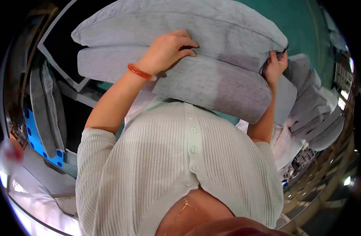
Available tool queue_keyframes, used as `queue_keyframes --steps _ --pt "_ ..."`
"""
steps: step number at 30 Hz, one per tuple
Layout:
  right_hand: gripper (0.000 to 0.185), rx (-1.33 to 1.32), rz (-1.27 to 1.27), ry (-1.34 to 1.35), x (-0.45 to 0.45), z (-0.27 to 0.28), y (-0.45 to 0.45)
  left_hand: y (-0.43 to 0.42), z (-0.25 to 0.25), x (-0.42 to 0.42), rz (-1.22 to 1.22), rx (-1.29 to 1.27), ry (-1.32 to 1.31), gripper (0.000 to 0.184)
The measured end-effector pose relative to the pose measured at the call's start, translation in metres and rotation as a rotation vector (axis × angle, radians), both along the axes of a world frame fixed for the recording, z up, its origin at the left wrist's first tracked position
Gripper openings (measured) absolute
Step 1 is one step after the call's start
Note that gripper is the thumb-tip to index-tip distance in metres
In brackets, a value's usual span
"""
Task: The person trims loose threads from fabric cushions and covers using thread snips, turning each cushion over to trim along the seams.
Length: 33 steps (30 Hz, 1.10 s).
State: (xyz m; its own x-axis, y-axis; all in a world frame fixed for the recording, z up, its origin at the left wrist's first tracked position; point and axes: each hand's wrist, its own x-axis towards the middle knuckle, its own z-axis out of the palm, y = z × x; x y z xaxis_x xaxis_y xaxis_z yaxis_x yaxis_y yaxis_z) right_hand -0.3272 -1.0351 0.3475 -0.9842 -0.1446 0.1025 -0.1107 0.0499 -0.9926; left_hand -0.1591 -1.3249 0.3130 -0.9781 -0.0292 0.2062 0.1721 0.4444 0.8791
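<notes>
A large light-grey fabric cushion piece [227,84] lies across the top middle, with a long seam between its upper and lower parts. My left hand [170,49], an orange bracelet on its wrist, has bent fingers pinching the fabric near the middle of that seam. At the right end my right hand [275,67] holds the piece's corner between thumb and fingers, close to a small dark spot. Part of that hand is hidden behind the fabric.
Grey fabric pieces [314,106] are heaped at the right. A green surface [302,23] shows behind the cushion. Folded grey fabric [50,110] hangs at the left beside a blue item with dark spots [36,137]. A black panel with a grey border [62,43] stands at upper left.
</notes>
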Motion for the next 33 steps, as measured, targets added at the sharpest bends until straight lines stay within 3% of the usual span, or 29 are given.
queue_keyframes --steps 2,6,9,11,12,14,19,21,22,23,27,29,33 --pt "0.021 0.021 -0.056 -0.022 0.008 -0.003 0.009 0.011 0.002 -0.010 -0.118 -0.039 -0.201 0.013" --pt "0.024 -0.003 -0.054 -0.073 0.020 -0.006 0.026 0.033 -0.003 -0.015 -0.224 -0.129 -0.202 0.010" --pt "0.020 -0.023 -0.102 0.002 0.027 -0.006 0.039 0.041 -0.015 -0.010 -0.137 0.063 -0.182 0.010" --pt "0.016 0.152 -0.115 -0.014 0.034 0.001 0.058 0.046 -0.018 -0.006 -0.084 0.530 -0.470 0.011" --pt "0.016 0.150 -0.116 -0.017 0.037 0.003 0.063 0.047 -0.017 -0.007 -0.084 0.528 -0.474 0.011" --pt "0.013 0.109 -0.160 -0.072 0.044 0.008 0.071 0.049 -0.013 -0.007 -0.085 0.845 -0.566 0.013" --pt "0.012 0.055 -0.153 -0.036 0.052 0.009 0.075 0.050 -0.024 -0.006 -0.059 0.918 -0.520 0.013" --pt "0.018 0.103 -0.380 0.033 0.058 0.026 0.065 0.052 -0.027 -0.005 -0.031 0.974 -0.487 0.014" --pt "0.018 0.102 -0.373 0.031 0.060 0.038 0.067 0.053 -0.028 -0.005 -0.023 0.975 -0.486 0.014" --pt "0.019 0.015 -0.146 0.128 0.062 0.052 0.071 0.055 -0.028 -0.003 -0.019 0.984 -0.498 0.013" --pt "0.020 0.605 0.366 0.361 0.088 0.069 0.002 0.058 -0.029 -0.002 -0.035 0.978 -0.505 0.013" --pt "0.026 0.827 0.753 0.288 0.090 0.052 -0.021 0.060 -0.031 -0.003 -0.051 0.988 -0.501 0.012" --pt "0.031 1.016 0.886 0.277 0.088 0.028 -0.027 0.061 -0.030 -0.004 -0.047 1.003 -0.497 0.012"
